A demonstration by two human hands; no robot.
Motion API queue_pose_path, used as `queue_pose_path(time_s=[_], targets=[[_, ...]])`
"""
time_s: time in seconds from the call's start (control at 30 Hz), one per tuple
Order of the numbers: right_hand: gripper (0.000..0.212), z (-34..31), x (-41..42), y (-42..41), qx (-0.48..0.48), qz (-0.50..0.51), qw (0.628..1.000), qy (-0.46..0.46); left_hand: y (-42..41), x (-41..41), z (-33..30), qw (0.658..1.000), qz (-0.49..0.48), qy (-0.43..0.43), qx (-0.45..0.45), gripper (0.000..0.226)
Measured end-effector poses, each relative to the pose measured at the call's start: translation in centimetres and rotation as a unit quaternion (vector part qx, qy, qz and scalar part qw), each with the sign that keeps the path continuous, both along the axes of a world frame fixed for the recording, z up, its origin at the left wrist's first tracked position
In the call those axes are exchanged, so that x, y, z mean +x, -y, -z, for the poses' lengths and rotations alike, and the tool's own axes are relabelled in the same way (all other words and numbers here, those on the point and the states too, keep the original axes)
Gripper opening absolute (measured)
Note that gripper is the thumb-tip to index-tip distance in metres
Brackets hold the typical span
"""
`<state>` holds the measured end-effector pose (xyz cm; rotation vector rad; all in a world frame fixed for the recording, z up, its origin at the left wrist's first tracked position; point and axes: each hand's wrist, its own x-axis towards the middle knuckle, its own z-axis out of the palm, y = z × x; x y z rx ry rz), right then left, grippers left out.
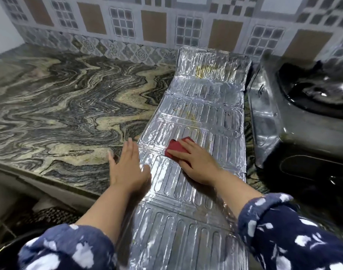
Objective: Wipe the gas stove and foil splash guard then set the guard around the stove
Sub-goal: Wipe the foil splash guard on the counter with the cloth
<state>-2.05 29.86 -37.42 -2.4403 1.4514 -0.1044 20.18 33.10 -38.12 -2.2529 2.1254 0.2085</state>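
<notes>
The silver foil splash guard [196, 117] lies unfolded flat on the marble counter, its far panel bent up against the wall and stained yellow-brown. My right hand [196, 160] presses a red cloth [176, 148] flat onto the guard's middle panel. My left hand [127, 166] rests palm down with fingers apart on the guard's left edge and the counter beside it. The gas stove [307, 106], steel with a black burner, stands right of the guard.
The swirled marble counter [59, 106] stretches to the left, with its front edge [49, 178] near me. A patterned tile wall [127, 26] runs along the back. A dark woven mat [55, 215] lies below the counter edge.
</notes>
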Motion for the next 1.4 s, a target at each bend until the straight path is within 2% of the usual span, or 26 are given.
queue_pose_path(time_s=[0.17, 0.27, 0.4, 0.63, 0.77, 0.9, 1.13, 1.4], targets=[[0.049, 0.4, 2.1, 0.3, -0.017, 0.012, 1.0, 0.019, 3.1, -2.4, 0.1, 0.999, 0.044, -0.028, -0.007, 0.061], [0.057, 0.6, 2.6, 0.3, -0.031, -0.001, 0.999, 0.043, 3.2, -2.3, 1.0, 0.999, 0.038, -0.012, -0.023, 0.06], [0.042, 0.9, 0.5, -0.6, -0.027, -0.008, 0.997, 0.069, 3.1, -2.1, 1.2, 0.999, 0.039, -0.013, -0.03, 0.06], [0.057, 1.1, -2.4, -4.4, -0.029, 0.004, 0.998, 0.061, 2.9, -2.0, 1.2, 0.998, 0.045, -0.014, -0.033, 0.06], [0.048, 1.8, -0.8, -6.6, -0.055, -0.055, 0.995, 0.06, 2.4, -1.6, 1.4, 0.997, 0.059, -0.015, -0.041, 0.06], [0.047, 1.7, 2.1, -5.0, -0.078, -0.097, 0.991, 0.057, 2.0, -1.2, 1.6, 0.997, 0.055, -0.019, -0.052, 0.059], [0.047, 1.5, -1.2, 2.3, -0.041, 0.039, 0.998, 0.014, 1.9, -1.1, 1.8, 0.997, 0.056, -0.03, -0.054, 0.057], [0.047, 1.9, -3.7, 1.0, -0.04, 0.1, 0.994, 0.009, 0.9, -0.6, 2.0, 0.996, 0.053, -0.039, -0.057, 0.057]])
